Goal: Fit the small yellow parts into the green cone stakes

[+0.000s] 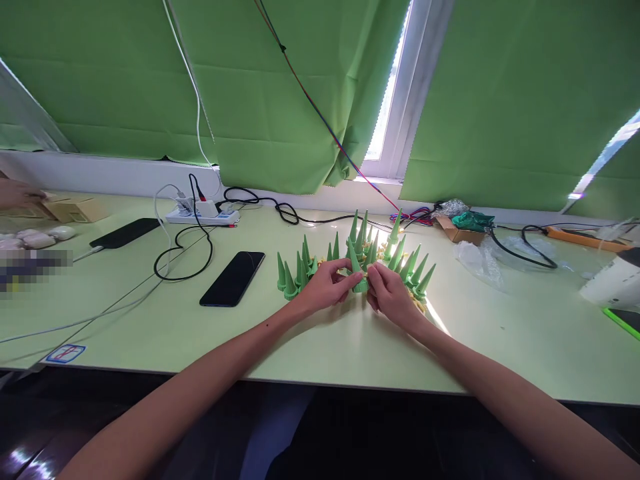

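My left hand (pixel 331 285) is closed round the lower part of a green cone (pixel 356 261), which stands tilted between my two hands. Pressed close to the cone's base on its right side is my right hand (pixel 389 293), with thumb and fingers pinched; what they hold is too small to make out. Several more green cones (pixel 289 281) stand in a group behind and on both sides of my hands. Small yellowish pieces (pixel 419 301) lie among them, partly hidden by the cones and my right hand.
A black phone (pixel 233 279) lies left of the cones, a power strip (pixel 203 215) with cables behind it. Another phone (pixel 125 233) and a person's hand (pixel 19 194) are far left. An open cardboard box (pixel 457 231) and clear plastic bags (pixel 479 262) sit right.
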The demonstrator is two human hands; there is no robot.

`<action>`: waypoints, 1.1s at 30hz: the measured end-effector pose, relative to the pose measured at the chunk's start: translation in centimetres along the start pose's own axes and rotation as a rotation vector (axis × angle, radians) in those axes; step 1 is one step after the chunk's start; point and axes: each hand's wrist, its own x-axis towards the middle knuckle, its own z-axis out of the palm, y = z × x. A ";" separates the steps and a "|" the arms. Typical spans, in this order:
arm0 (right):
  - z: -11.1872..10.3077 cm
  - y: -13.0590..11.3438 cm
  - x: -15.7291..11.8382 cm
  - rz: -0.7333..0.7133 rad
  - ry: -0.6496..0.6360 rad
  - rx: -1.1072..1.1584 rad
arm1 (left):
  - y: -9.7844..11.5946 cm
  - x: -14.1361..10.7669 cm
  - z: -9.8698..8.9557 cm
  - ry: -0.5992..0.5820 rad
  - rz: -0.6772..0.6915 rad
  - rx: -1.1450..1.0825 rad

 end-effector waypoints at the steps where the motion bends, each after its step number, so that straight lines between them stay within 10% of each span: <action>1: 0.0 0.1 0.0 0.000 0.004 -0.009 | 0.0 0.0 0.0 0.002 0.008 0.026; 18: -0.4 1.5 0.3 0.024 0.013 -0.114 | -1.5 0.0 0.6 0.020 0.388 0.467; 33: 0.0 0.2 0.1 0.001 0.155 0.032 | -1.7 0.2 0.6 0.239 0.299 0.421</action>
